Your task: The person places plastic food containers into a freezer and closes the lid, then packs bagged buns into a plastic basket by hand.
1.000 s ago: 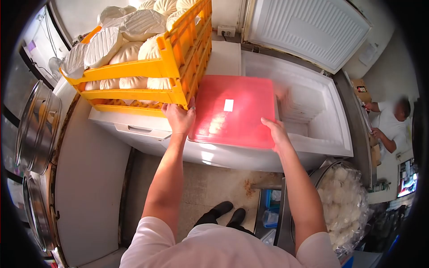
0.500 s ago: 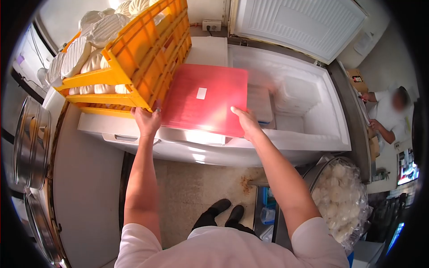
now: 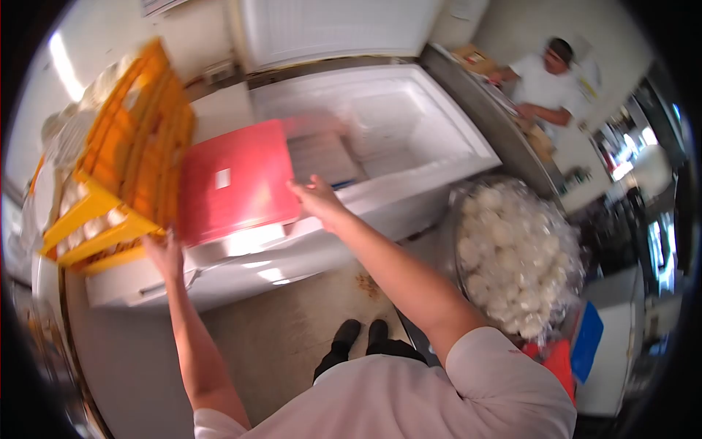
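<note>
A red flat lid or box (image 3: 238,179) with a small white label lies beside the yellow crate (image 3: 139,139), over the edge of the open chest freezer (image 3: 446,135). At its right edge is my right hand (image 3: 318,201), thumb and fingers apart and the fingertips near or touching the edge. My left hand (image 3: 167,256) is at its front left corner, by the crate's lower corner; motion blur smears its fingers. White buns (image 3: 91,223) fill the crate, with pale padded cloths on top.
A plastic-covered round tray of white buns (image 3: 504,256) stands at the right. Behind it a co-worker (image 3: 545,88) is at a counter. The freezer's raised lid (image 3: 336,29) leans at the back. A blue object (image 3: 587,340) lies at the lower right.
The view has turned right, so the crate, red item and freezer appear further left. The stack of pale containers seen in the freezer earlier no longer shows. My right hand's fingers have spread from the red edge.
</note>
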